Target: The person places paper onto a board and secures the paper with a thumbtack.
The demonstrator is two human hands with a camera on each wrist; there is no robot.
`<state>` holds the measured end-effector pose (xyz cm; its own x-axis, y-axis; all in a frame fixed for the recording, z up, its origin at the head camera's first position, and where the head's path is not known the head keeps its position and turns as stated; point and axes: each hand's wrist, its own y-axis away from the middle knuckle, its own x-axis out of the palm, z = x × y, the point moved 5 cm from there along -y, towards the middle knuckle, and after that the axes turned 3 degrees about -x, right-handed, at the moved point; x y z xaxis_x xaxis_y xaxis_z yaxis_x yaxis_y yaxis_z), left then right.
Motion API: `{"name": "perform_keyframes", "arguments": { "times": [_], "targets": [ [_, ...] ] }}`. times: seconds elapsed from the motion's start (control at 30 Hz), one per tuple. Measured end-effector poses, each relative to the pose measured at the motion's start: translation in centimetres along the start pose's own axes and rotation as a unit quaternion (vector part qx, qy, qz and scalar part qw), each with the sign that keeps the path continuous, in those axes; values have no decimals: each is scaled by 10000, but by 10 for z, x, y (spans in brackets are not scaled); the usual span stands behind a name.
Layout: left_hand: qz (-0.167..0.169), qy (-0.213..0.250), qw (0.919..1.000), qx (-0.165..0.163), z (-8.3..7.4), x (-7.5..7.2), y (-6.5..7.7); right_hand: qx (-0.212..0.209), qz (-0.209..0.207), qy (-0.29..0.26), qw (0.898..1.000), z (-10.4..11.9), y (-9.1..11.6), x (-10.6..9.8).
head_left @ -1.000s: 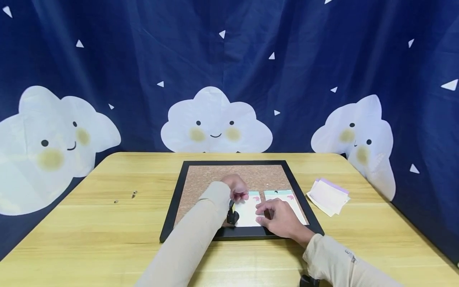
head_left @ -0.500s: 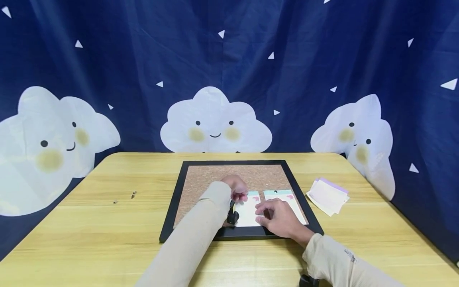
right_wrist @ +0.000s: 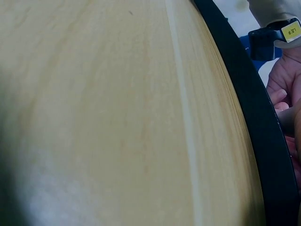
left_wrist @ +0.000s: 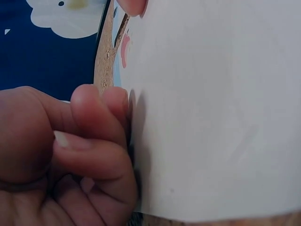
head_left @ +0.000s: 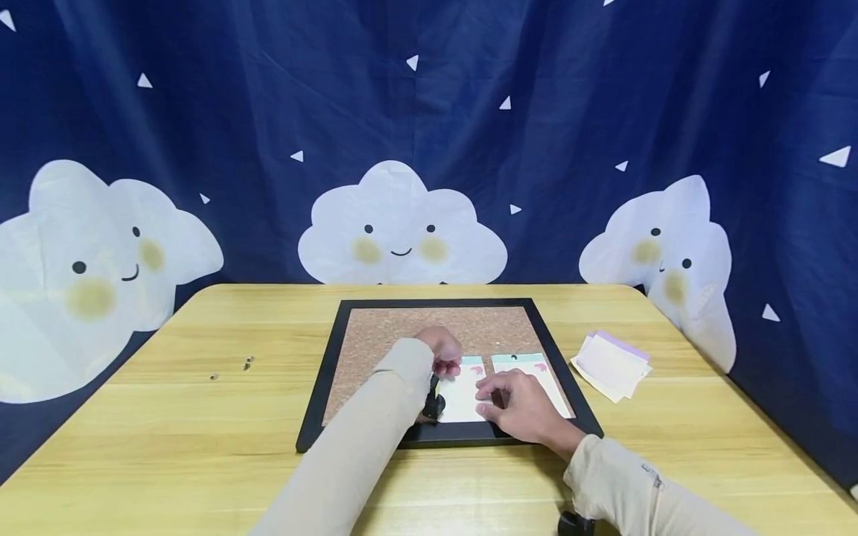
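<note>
A cork board [head_left: 375, 335] in a black frame lies on the table, bearing two white sheets with green top strips and pink prints. At the upper edge of the left sheet [head_left: 461, 398], my left hand [head_left: 442, 350] touches down with curled fingers; in the left wrist view the left hand [left_wrist: 89, 155] is close beside the sheet [left_wrist: 202, 103]. Whatever may be between those fingertips is hidden. My right hand [head_left: 526, 406] rests, fingers loosely bent, between both sheets near the frame. A small dark pin [head_left: 514, 357] marks the top of the right sheet [head_left: 553, 383].
To the right of the board lies a small stack of white and lilac papers [head_left: 613, 366]. Several tiny metallic pieces [head_left: 248, 362] are scattered on the table's left side. Behind the table hangs a blue curtain [head_left: 415, 97] with cloud prints.
Both hands stay in almost the same place on the board and sheets. The whole view shifts slightly; nothing is seen to be taken up or let go.
</note>
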<state>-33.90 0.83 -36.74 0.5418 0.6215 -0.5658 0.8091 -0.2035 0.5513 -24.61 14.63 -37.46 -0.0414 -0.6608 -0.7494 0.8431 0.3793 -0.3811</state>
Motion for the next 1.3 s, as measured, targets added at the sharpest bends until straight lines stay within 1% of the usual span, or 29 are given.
{"name": "perform_keyframes", "arguments": {
  "times": [0.23,0.3,0.37,0.5,0.67,0.73,0.87,0.97,1.03,1.1,1.17,1.23,1.3],
  "targets": [
    [122,-58,9999,40,3,-2,1,-1,39,-6,10000,2,-3,1],
    [191,151,9997,52,4,-2,2,-6,48,-2,10000,2,-3,2],
    [270,504,9984,32,5,-1,4,-3,48,15,10000,2,-4,2],
    [291,1170,9927,27,7,0,7,-2,32,46,10000,3,-4,1],
    [50,1521,9883,139,8,-2,13,-13,43,52,10000,4,-5,1],
    [-42,1517,9881,244,8,-2,17,11,22,72,10000,4,-3,-1],
    [-274,1199,9912,486,7,-2,27,109,-40,107,9999,2,0,-3],
    [-534,673,9938,708,9,-3,36,85,-47,118,9999,2,1,-3],
    [-690,240,9929,936,11,-3,44,46,-47,128,9999,2,2,-3],
    [-778,-311,9895,1179,12,-3,54,-8,-35,145,9999,3,2,-3],
    [-826,-856,9828,1413,14,-2,65,-45,0,133,9999,3,3,-3],
    [-825,-1351,9752,1545,15,-1,77,-79,87,57,9999,4,2,-3],
    [-827,-1767,9678,1589,17,0,87,-87,208,-40,9997,5,1,-4]
  ]
}}
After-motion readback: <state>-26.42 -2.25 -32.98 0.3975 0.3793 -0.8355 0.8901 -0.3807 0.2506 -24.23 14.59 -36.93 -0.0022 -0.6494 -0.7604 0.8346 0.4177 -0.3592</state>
